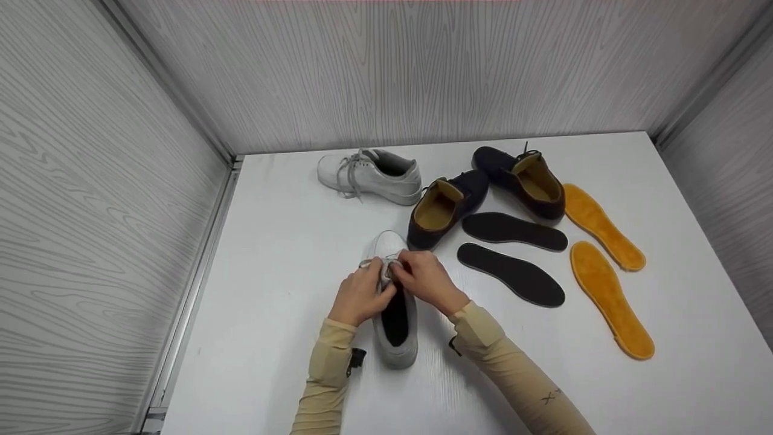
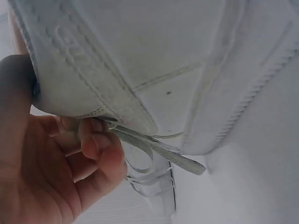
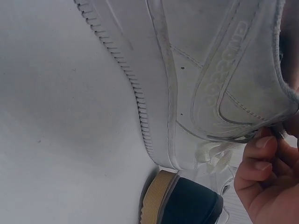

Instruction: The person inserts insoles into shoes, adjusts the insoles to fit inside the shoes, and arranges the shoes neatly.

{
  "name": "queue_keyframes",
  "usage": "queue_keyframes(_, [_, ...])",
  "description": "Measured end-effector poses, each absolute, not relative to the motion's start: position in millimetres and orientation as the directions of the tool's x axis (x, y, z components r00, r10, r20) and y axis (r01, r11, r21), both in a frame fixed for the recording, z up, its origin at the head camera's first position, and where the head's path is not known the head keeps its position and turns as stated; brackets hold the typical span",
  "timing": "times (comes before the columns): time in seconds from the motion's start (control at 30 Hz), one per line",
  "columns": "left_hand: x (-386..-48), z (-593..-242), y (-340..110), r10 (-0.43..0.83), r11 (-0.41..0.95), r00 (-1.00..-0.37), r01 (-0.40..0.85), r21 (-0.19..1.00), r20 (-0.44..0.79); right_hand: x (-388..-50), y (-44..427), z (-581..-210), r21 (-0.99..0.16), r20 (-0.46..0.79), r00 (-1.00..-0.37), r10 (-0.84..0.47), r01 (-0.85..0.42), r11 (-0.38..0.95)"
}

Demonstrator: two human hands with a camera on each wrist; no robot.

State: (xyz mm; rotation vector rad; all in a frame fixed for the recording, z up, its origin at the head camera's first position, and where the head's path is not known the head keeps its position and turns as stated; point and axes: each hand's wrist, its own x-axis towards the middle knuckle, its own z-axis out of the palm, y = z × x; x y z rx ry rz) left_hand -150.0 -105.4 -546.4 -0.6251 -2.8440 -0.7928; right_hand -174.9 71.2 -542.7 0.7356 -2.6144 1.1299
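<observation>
White shoe [image 1: 412, 323] at the near middle of the table, upright, toe pointing away from the person, heel toward them; dark inside. Left hand [image 1: 360, 294] and right hand [image 1: 427, 278] meet over its lacing, fingers curled, each gripping the shoe's front edge from its own side. Whether the lace itself is pinched, cannot tell. A grey lace [image 2: 182, 162] trails loose past the left fingertips.

Surface: white table [image 1: 272, 302], smooth, faint shine. Grey wood-grain panels on three sides: back wall [image 1: 374, 72], left wall [image 1: 90, 211], right wall [image 1: 724, 151]. Metal strip [image 1: 193, 287] along the table's left edge.

Around: second white shoe [image 1: 374, 178] near the back edge, laced, toe left. Nearer dark shoe [image 1: 474, 187], tan-lined, heel just beside the held shoe's toe, crowding that side. Farther dark shoe [image 1: 501, 166] close by, behind and to the right. Right of the hands, two black insoles [image 1: 513, 275] lie flat; beyond them two orange insoles [image 1: 613, 302], the upper one's end close against the farther dark shoe's heel.

In the way: the hands cover most of the lacing from above; the shoe's sides fill much of both wrist views.
</observation>
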Motion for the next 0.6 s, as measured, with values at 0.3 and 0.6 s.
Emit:
queue_keyframes(0.3, [-161,-543,-112,0.394,0.690,-0.905,0.407,0.598,0.162,-177,72,-547,-0.686,0.307,-0.885,-0.351,-0.461,0.563])
queue_keyframes(0.6, [-179,-556,-119,0.426,0.538,-0.903,0.307,0.785,0.062,-183,71,-553,-0.704,0.311,-0.887,-0.342,-0.457,0.545])
